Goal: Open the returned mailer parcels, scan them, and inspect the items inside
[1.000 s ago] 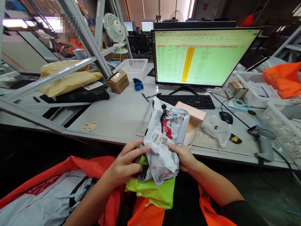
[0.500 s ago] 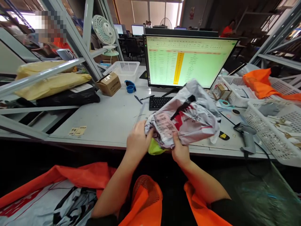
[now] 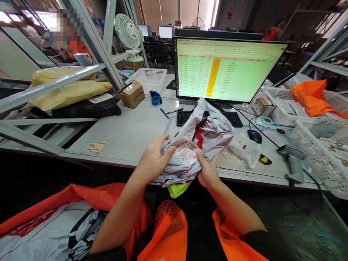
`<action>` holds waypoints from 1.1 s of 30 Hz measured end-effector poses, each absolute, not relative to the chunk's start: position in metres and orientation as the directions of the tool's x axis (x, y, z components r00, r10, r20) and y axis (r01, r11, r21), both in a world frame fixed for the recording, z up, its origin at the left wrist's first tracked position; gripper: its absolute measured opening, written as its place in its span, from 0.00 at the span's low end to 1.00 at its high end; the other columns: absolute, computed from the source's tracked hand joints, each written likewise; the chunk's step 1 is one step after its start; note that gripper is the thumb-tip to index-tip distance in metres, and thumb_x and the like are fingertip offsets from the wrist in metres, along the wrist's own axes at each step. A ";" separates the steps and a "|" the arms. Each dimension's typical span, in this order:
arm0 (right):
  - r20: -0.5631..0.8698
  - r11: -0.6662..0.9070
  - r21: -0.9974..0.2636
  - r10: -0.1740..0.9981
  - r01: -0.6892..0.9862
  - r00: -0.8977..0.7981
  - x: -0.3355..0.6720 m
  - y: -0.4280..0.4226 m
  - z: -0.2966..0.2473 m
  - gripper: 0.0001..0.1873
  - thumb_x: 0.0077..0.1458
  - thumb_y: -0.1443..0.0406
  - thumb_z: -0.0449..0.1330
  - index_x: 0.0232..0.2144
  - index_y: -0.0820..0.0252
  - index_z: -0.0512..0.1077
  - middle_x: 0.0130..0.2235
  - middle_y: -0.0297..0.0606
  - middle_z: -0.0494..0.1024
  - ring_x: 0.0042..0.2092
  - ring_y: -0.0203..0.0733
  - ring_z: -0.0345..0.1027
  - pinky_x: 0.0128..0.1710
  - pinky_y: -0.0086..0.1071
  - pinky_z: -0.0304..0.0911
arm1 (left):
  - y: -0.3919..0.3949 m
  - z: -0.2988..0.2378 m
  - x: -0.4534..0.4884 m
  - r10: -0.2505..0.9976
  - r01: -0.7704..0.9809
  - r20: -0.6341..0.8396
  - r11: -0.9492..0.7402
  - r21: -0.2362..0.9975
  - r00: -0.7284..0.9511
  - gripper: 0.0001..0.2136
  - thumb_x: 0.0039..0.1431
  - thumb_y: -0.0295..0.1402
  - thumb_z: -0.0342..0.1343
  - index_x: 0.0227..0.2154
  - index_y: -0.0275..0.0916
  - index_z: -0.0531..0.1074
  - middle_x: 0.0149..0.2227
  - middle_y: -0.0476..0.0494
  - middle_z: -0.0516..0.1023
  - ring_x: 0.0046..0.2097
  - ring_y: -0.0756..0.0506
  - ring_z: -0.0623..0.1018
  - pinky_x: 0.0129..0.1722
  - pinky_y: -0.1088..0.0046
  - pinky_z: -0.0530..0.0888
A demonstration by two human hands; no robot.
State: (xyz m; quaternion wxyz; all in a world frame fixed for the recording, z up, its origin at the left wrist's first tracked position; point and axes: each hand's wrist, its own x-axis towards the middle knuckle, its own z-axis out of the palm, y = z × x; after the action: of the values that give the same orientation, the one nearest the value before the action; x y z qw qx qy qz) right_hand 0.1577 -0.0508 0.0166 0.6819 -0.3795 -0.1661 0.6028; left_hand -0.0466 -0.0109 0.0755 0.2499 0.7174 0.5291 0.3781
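Head view, parcel: a crumpled grey mailer bag point(image 3: 209, 132) with red and black print, held above the near edge of the desk point(image 3: 127, 134), in front of the keyboard point(image 3: 185, 116).
Label: the shipping label point(image 3: 186, 150) faces up, between the two hands.
Left hand point(image 3: 153, 161): fingers loosely curled over the bag's left end, gripping it.
Right hand point(image 3: 208, 174): thumb pressed at the label's right edge, fingers tucked under the bag.
Beneath: a lime-green piece point(image 3: 178, 188) pokes out below the bag.
Right of it: a scanner point(image 3: 295, 163) stands on the desk, well apart.

A parcel warehouse — steel racking point(image 3: 89, 40), stacked mailers point(image 3: 67, 92), barcode scanner point(image 3: 293, 163).
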 end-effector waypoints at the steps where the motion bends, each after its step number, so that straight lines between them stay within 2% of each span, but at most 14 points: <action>1: -0.218 -0.026 -0.713 0.958 -0.701 0.186 0.154 -0.051 0.017 0.28 0.45 0.57 0.76 0.47 0.60 0.77 0.52 0.44 0.81 0.57 0.54 0.74 0.60 0.50 0.70 | -0.003 0.072 -0.040 0.962 0.524 0.229 -0.273 0.806 0.149 0.27 0.60 0.57 0.54 0.44 0.38 0.80 0.44 0.35 0.83 0.49 0.34 0.81 0.52 0.54 0.77; 4: -0.195 -0.088 -0.709 0.978 -0.699 0.075 0.150 -0.054 0.016 0.28 0.46 0.54 0.75 0.48 0.59 0.77 0.52 0.43 0.81 0.56 0.53 0.75 0.59 0.48 0.71 | 0.025 0.056 -0.031 0.977 0.224 -0.004 -0.045 0.974 0.213 0.30 0.52 0.64 0.57 0.24 0.37 0.78 0.25 0.39 0.80 0.31 0.37 0.81 0.33 0.59 0.80; 6: -0.201 -0.167 -0.728 0.979 -0.665 -0.026 0.153 -0.057 0.011 0.28 0.47 0.51 0.74 0.48 0.58 0.77 0.51 0.42 0.82 0.53 0.52 0.76 0.54 0.47 0.74 | 0.044 0.050 -0.038 0.957 0.075 -0.096 0.078 0.994 0.274 0.30 0.45 0.65 0.62 0.22 0.37 0.77 0.22 0.40 0.79 0.27 0.39 0.80 0.29 0.61 0.80; 7: -0.207 -0.217 -0.750 0.974 -0.625 -0.089 0.157 -0.059 0.008 0.28 0.48 0.49 0.73 0.47 0.58 0.78 0.49 0.42 0.83 0.51 0.51 0.77 0.51 0.46 0.75 | 0.054 0.051 -0.043 0.945 0.066 -0.122 0.107 0.992 0.304 0.30 0.43 0.65 0.64 0.23 0.37 0.78 0.22 0.40 0.79 0.26 0.40 0.80 0.28 0.62 0.79; 9: -0.219 -0.299 -0.821 0.952 -0.487 -0.215 0.167 -0.065 0.002 0.28 0.50 0.47 0.71 0.45 0.60 0.78 0.46 0.43 0.84 0.45 0.49 0.79 0.42 0.41 0.77 | 0.075 0.058 -0.057 0.920 0.152 -0.160 0.112 0.982 0.358 0.31 0.40 0.65 0.65 0.26 0.37 0.79 0.24 0.39 0.80 0.27 0.40 0.79 0.27 0.64 0.78; 12: -0.200 -0.281 -0.925 0.933 -0.256 -0.300 0.191 -0.083 -0.004 0.26 0.53 0.48 0.70 0.46 0.61 0.79 0.42 0.44 0.84 0.39 0.44 0.79 0.38 0.35 0.74 | 0.112 0.074 -0.073 0.886 0.470 -0.195 -0.029 0.882 0.421 0.31 0.42 0.64 0.64 0.33 0.38 0.82 0.33 0.37 0.84 0.33 0.38 0.82 0.31 0.65 0.78; 13: -0.180 -0.243 -0.949 0.942 -0.202 -0.283 0.201 -0.090 -0.005 0.25 0.54 0.49 0.70 0.46 0.60 0.79 0.41 0.44 0.84 0.39 0.43 0.79 0.40 0.35 0.74 | 0.123 0.077 -0.076 0.892 0.608 -0.186 -0.118 0.785 0.413 0.30 0.44 0.62 0.64 0.36 0.39 0.83 0.37 0.36 0.85 0.37 0.36 0.82 0.36 0.63 0.79; 15: -0.132 -0.156 -0.980 0.974 -0.120 -0.185 0.226 -0.105 -0.007 0.21 0.57 0.50 0.67 0.45 0.58 0.80 0.40 0.44 0.84 0.40 0.44 0.79 0.45 0.39 0.74 | 0.139 0.076 -0.076 0.926 0.835 -0.087 -0.287 0.470 0.367 0.27 0.50 0.54 0.64 0.45 0.38 0.82 0.47 0.31 0.83 0.48 0.29 0.81 0.48 0.55 0.77; 17: -0.083 -0.082 -0.996 0.997 -0.023 0.000 0.257 -0.117 -0.010 0.19 0.60 0.50 0.65 0.43 0.58 0.81 0.39 0.44 0.84 0.41 0.46 0.79 0.48 0.42 0.73 | 0.141 0.063 -0.071 0.929 0.914 0.084 -0.370 0.164 0.361 0.27 0.55 0.45 0.61 0.55 0.36 0.77 0.58 0.26 0.76 0.61 0.25 0.73 0.59 0.46 0.68; 19: -0.021 -0.048 -0.993 0.970 0.107 0.240 0.290 -0.126 -0.015 0.20 0.60 0.48 0.64 0.42 0.57 0.81 0.38 0.44 0.84 0.42 0.49 0.79 0.49 0.44 0.73 | 0.134 0.040 -0.066 0.891 0.901 0.166 -0.433 0.030 0.423 0.27 0.61 0.42 0.56 0.62 0.36 0.71 0.67 0.26 0.65 0.69 0.26 0.62 0.64 0.42 0.61; 22: 0.042 -0.107 -0.955 0.873 0.277 0.485 0.338 -0.135 -0.027 0.23 0.58 0.46 0.63 0.42 0.58 0.81 0.39 0.45 0.84 0.44 0.52 0.79 0.51 0.46 0.72 | 0.118 -0.002 -0.060 0.881 0.881 0.060 -0.472 0.026 0.470 0.32 0.67 0.48 0.48 0.69 0.37 0.60 0.74 0.32 0.53 0.73 0.28 0.54 0.67 0.43 0.57; 26: 0.023 -0.217 -0.913 0.817 0.344 0.576 0.374 -0.145 -0.046 0.25 0.57 0.45 0.62 0.43 0.59 0.81 0.41 0.47 0.84 0.47 0.53 0.79 0.53 0.46 0.71 | 0.113 -0.041 -0.057 0.911 0.911 -0.043 -0.412 -0.001 0.411 0.41 0.65 0.54 0.49 0.73 0.35 0.48 0.76 0.33 0.43 0.75 0.27 0.45 0.70 0.42 0.50; 30: -0.007 -0.258 -0.902 0.811 0.347 0.584 0.379 -0.149 -0.059 0.25 0.55 0.45 0.62 0.42 0.58 0.81 0.41 0.46 0.84 0.46 0.53 0.79 0.52 0.45 0.72 | 0.113 -0.042 -0.059 0.926 0.929 -0.069 -0.370 0.023 0.370 0.44 0.62 0.57 0.54 0.73 0.40 0.48 0.76 0.33 0.39 0.75 0.24 0.41 0.71 0.43 0.48; 33: 0.000 -0.241 -0.904 0.826 0.354 0.564 0.372 -0.148 -0.062 0.23 0.55 0.46 0.62 0.41 0.58 0.81 0.41 0.45 0.84 0.45 0.53 0.80 0.50 0.43 0.74 | 0.104 -0.029 -0.056 0.930 0.932 -0.058 -0.361 0.035 0.363 0.40 0.63 0.56 0.53 0.72 0.43 0.53 0.76 0.33 0.42 0.75 0.23 0.40 0.70 0.40 0.48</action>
State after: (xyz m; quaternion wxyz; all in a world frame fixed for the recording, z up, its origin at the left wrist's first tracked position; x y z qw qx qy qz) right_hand 0.3721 -0.1482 -0.0617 0.4730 -0.7470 -0.3948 0.2497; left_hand -0.0562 0.1038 -0.0286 0.0309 0.8249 0.5643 -0.0138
